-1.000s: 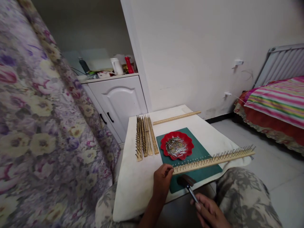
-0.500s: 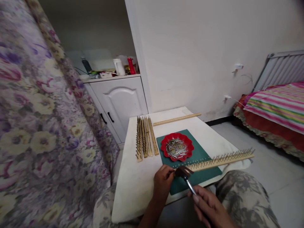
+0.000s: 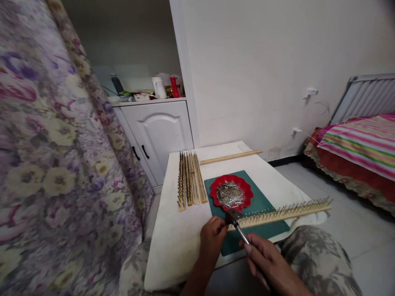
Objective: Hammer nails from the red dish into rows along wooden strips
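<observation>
My right hand (image 3: pixel 263 255) is wrapped around the handle of a claw hammer (image 3: pixel 241 234). The hammer's dark head is over the left end of a wooden strip (image 3: pixel 262 222), right beside my left fingers. Slanting nails stand along this strip, which lies across a green mat (image 3: pixel 265 205) and reaches past its right side. At the strip's left end, my left hand (image 3: pixel 212 237) is closed in a pinch; the hammer head and fingers hide what is between the fingertips. Just beyond the hammer, a red scalloped bowl (image 3: pixel 213 195) holds many loose nails (image 3: pixel 231 195).
Several nail-studded strips (image 3: pixel 202 185) lie side by side on the left of the white-covered table (image 3: pixel 175 242). Another wooden strip (image 3: pixel 231 157) lies at the back. A floral curtain (image 3: pixel 61 164) and a white cabinet (image 3: pixel 165 131) are at left, a bed (image 3: pixel 364 139) at right.
The hammer head has risen slightly and moved left, closer to my left fingers. My left hand keeps its pinch at the strip's end. The whole view has shifted a little.
</observation>
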Available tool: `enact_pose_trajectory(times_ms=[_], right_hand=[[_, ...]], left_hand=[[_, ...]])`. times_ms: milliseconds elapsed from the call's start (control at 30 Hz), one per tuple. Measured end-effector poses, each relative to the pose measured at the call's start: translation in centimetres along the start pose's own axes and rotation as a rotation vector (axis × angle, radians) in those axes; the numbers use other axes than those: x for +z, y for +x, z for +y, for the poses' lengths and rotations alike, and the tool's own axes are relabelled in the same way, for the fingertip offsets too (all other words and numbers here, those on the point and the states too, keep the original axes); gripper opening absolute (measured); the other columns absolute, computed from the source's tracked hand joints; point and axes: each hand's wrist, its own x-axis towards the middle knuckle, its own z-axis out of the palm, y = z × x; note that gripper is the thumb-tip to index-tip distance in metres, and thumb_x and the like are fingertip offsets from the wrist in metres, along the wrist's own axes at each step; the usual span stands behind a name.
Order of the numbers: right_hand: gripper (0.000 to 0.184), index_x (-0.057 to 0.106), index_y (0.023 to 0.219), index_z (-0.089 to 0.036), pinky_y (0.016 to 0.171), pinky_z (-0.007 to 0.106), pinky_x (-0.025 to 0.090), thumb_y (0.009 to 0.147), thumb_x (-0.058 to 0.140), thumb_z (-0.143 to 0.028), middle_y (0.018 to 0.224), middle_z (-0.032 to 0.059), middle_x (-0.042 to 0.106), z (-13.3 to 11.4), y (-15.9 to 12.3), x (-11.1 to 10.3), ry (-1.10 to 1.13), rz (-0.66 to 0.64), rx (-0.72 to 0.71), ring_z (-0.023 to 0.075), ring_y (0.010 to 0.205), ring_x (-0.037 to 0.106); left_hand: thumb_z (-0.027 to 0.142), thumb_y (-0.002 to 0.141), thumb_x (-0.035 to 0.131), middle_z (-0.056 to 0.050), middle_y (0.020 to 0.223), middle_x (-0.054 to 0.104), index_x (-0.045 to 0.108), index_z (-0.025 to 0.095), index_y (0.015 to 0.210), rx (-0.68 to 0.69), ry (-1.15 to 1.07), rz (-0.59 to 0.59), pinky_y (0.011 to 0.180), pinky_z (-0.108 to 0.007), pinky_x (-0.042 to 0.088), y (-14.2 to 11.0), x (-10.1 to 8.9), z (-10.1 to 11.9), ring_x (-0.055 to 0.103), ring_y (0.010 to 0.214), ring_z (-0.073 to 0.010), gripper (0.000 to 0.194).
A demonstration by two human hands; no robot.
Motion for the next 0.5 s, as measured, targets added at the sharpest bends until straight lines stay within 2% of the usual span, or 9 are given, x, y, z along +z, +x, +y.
enact_pose_trajectory(times_ms=[167, 300, 433, 500], right_hand=[[0.035, 0.046, 0.078, -0.020, 0.026, 0.012, 0.018, 0.086, 0.045, -0.054, 0.045, -0.0116, 0.047, 0.0, 0.2, 0.1, -0.012, -0.030, 0.019, 0.0025, 0.026, 0.028], [0.036, 0.046, 0.081, -0.019, 0.028, 0.014, 0.015, 0.085, 0.047, -0.055, 0.045, -0.0113, 0.047, 0.5, -0.4, -0.5, 0.068, -0.025, 0.012, 0.0021, 0.027, 0.026], [0.042, 0.048, 0.082, -0.019, 0.032, 0.016, 0.011, 0.081, 0.049, -0.061, 0.043, -0.0114, 0.043, 2.3, -1.4, -1.0, 0.134, -0.042, 0.036, 0.0024, 0.029, 0.023], [0.049, 0.048, 0.080, -0.019, 0.034, 0.018, 0.011, 0.075, 0.051, -0.068, 0.041, -0.0116, 0.041, 3.6, -1.6, -1.0, 0.116, -0.078, 0.047, 0.0036, 0.031, 0.024]], left_hand=[[0.015, 0.074, 0.050, 0.002, 0.064, 0.050, 0.058, 0.016, 0.061, 0.005, 0.016, 0.001, 0.055, -0.019, 0.032, 0.0, 0.0, -0.1, 0.047, 0.061, -0.0102, 0.015], [0.013, 0.075, 0.049, 0.001, 0.069, 0.054, 0.063, 0.016, 0.068, 0.009, -0.002, 0.001, 0.058, -0.019, 0.035, 0.0, 0.0, -0.3, 0.051, 0.065, -0.0110, 0.015], [0.016, 0.076, 0.052, -0.001, 0.075, 0.057, 0.064, 0.017, 0.073, -0.001, -0.013, -0.029, 0.061, -0.021, 0.039, 0.1, -0.4, -0.2, 0.053, 0.067, -0.0119, 0.013], [0.016, 0.076, 0.053, -0.001, 0.077, 0.058, 0.064, 0.017, 0.075, 0.000, -0.003, -0.044, 0.061, -0.021, 0.040, 0.0, -0.7, 0.0, 0.054, 0.067, -0.0122, 0.012]])
